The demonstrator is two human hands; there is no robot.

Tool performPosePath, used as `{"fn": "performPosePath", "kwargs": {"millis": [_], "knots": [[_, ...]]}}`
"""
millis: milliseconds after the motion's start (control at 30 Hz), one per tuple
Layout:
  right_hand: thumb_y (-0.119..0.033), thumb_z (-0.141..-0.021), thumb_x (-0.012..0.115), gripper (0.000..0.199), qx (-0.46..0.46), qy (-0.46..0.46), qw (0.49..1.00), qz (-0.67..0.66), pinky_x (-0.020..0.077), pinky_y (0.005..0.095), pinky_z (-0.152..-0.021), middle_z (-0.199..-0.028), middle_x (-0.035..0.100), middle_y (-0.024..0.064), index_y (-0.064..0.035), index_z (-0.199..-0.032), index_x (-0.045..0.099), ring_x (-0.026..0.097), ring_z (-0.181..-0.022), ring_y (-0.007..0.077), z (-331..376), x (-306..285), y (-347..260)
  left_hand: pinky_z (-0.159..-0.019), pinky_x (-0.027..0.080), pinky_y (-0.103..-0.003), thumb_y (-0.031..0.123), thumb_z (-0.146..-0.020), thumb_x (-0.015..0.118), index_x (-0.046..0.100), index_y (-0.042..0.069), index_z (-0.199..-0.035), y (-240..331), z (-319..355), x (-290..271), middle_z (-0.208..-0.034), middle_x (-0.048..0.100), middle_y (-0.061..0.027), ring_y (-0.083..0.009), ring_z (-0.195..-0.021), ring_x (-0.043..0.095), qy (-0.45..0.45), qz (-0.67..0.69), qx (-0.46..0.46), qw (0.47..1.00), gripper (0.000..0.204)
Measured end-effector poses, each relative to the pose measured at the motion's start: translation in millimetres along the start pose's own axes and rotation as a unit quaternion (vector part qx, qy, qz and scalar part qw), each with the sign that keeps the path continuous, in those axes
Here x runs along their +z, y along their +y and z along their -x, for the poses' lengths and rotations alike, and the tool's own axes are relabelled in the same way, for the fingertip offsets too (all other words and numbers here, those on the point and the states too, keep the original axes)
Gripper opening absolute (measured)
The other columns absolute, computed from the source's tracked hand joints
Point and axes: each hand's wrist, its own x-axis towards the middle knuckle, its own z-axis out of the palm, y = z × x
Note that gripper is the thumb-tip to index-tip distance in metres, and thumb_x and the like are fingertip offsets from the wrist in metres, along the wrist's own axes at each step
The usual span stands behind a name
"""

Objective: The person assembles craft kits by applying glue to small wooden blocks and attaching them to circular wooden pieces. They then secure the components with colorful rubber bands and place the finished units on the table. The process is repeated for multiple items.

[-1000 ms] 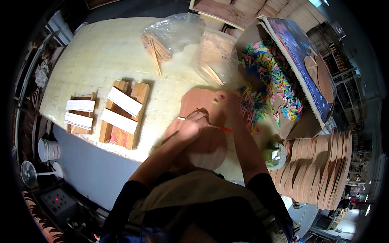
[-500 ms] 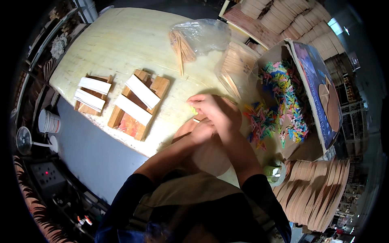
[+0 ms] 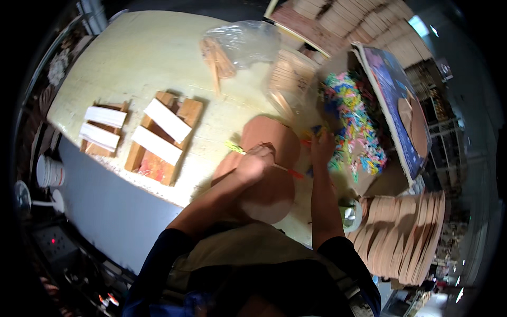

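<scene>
Guitar-shaped wooden panel point(image 3: 270, 138) lies on table point(image 3: 132, 58), yellow-green clip point(image 3: 235, 148) and red clip point(image 3: 296, 174) at waist. Left hand point(image 3: 255, 161) curled over waist, exact grip hidden; right hand point(image 3: 322, 148) at loose plastic clips point(image 3: 346, 119), pinch unclear. Steady left pressure best prevents panel slipping.

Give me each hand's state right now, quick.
Left hand: curled over the wooden panel; any grip is hidden.
Right hand: at the clips; too blurred to tell if open or closed.

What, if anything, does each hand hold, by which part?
Left hand: thin stick, near its middle, over wooden panel. Right hand: blurred beside clips; cannot tell.
</scene>
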Motion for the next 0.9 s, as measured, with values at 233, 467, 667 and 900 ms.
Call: {"fn": "performPosePath", "kwargs": {"millis": [233, 467, 667, 900], "knots": [[-0.023, -0.082, 0.059, 0.023, -0.158, 0.116, 0.957, 0.215, 0.0396, 0.0502, -0.085, -0.099, 0.061, 0.0136, -0.0134, -0.102, 0.064, 0.053, -0.098, 0.0373, 94, -6, 13, -0.085, 0.043, -0.039, -0.004, -0.066, 0.058, 0.057, 0.003, -0.077, 0, -9, -5, -0.099, 0.058, -0.0122, -0.0312, -0.097, 0.054, -0.051, 0.029, -0.054, 0.997, 0.014], [-0.015, -0.085, 0.052, 0.02, 0.013, -0.064, 0.988, 0.14, 0.0409, 0.0455, -0.083, -0.098, 0.061, 0.0178, -0.004, -0.098, 0.064, 0.053, -0.092, 0.0355, 109, -21, 19, -0.087, 0.047, -0.039, 0.005, -0.081, 0.062, 0.059, 0.005, -0.104, 0, 22, -125, -0.106, 0.059, -0.0142, -0.0347, -0.1, 0.057, 0.182, -0.028, -0.163, 0.969, 0.023], [-0.026, -0.095, 0.043, 0.033, -0.049, -0.13, 0.986, 0.093, 0.0401, 0.0476, -0.086, -0.101, 0.059, 0.0232, -0.0012, -0.106, 0.062, 0.052, -0.095, 0.0385, 95, -38, 13, -0.083, 0.044, -0.036, 0.012, -0.085, 0.062, 0.054, -0.001, -0.111, -79, 161, -288, -0.103, 0.053, -0.0153, -0.0262, -0.093, 0.054, 0.646, -0.2, -0.379, 0.632, 0.031], [-0.028, -0.096, 0.04, 0.035, -0.021, -0.163, 0.972, 0.166, 0.0378, 0.0497, -0.089, -0.108, 0.058, 0.0227, -0.0021, -0.111, 0.059, 0.05, -0.1, 0.0402, 93, -33, 14, -0.077, 0.05, -0.034, 0.026, -0.081, 0.068, 0.065, -0.001, -0.101, -101, 233, -316, -0.091, 0.068, -0.0134, -0.0249, -0.083, 0.065, 0.457, -0.192, -0.574, 0.652, 0.033]]}}
